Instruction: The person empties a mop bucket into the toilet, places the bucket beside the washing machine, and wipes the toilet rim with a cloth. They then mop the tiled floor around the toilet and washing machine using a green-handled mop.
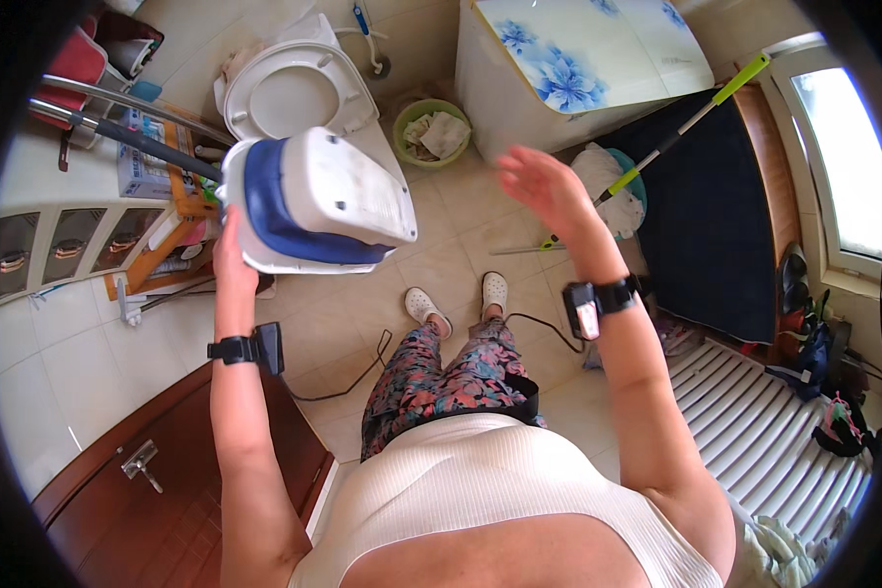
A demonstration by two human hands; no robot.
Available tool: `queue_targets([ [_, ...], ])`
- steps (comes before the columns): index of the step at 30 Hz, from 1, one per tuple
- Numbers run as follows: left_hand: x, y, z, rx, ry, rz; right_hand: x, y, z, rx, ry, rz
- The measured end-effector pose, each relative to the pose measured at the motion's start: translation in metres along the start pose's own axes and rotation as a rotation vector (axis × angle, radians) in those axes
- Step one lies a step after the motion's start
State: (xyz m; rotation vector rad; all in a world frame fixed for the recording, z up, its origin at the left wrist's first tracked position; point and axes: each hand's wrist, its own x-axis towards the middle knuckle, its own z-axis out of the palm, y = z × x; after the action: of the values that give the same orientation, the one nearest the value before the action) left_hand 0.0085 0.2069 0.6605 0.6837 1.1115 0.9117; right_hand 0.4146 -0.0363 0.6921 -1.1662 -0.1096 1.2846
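Note:
My left hand (233, 257) grips the near left rim of a white-and-blue plastic tub (353, 191). The tub is tipped over, with its pale underside and small dark feet turned up. It is held up in front of the toilet (294, 93), whose lid is raised. My right hand (544, 191) is up in the air to the right, apart from the tub. Its fingers are stretched out and a little blurred, with nothing in them. Beyond it stands a pole with green ends (681, 132). The tub's inside is hidden.
A green waste basket (431, 132) with paper stands beside the toilet. Behind it is a white appliance with a blue-flowered top (578, 49). Grey poles (132, 137) slant in from the left, over a wooden shelf (152, 260). A white slatted panel (764, 431) lies at the right.

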Motion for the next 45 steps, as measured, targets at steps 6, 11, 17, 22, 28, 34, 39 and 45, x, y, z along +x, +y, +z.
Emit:
queue_targets([
  [6,-0.05,0.014,-0.027,-0.043,0.253,-0.021,-0.056,0.048,-0.153,0.119,0.261,0.194],
  [11,-0.094,0.015,-0.002,-0.12,0.278,-0.016,-0.09,0.072,-0.224,0.292,0.367,0.277],
  [17,-0.116,0.017,0.042,-0.085,0.308,0.026,-0.096,0.061,-0.27,0.375,0.337,0.265],
  [22,-0.117,0.014,0.082,-0.093,0.267,0.038,-0.087,0.041,-0.3,0.348,0.306,0.209],
  [28,-0.091,0.007,0.128,-0.027,0.047,-0.033,-0.078,0.022,-0.322,0.348,0.286,0.211],
  [34,-0.045,-0.049,0.187,-0.135,0.303,0.129,-0.07,0.009,-0.327,0.356,0.227,0.156],
  [39,-0.074,-0.027,0.219,-0.234,0.139,0.158,-0.068,-0.007,-0.335,0.335,0.298,0.201],
  [45,-0.073,-0.036,0.256,-0.29,0.134,-0.209,-0.028,-0.044,-0.302,0.12,0.313,0.131],
])
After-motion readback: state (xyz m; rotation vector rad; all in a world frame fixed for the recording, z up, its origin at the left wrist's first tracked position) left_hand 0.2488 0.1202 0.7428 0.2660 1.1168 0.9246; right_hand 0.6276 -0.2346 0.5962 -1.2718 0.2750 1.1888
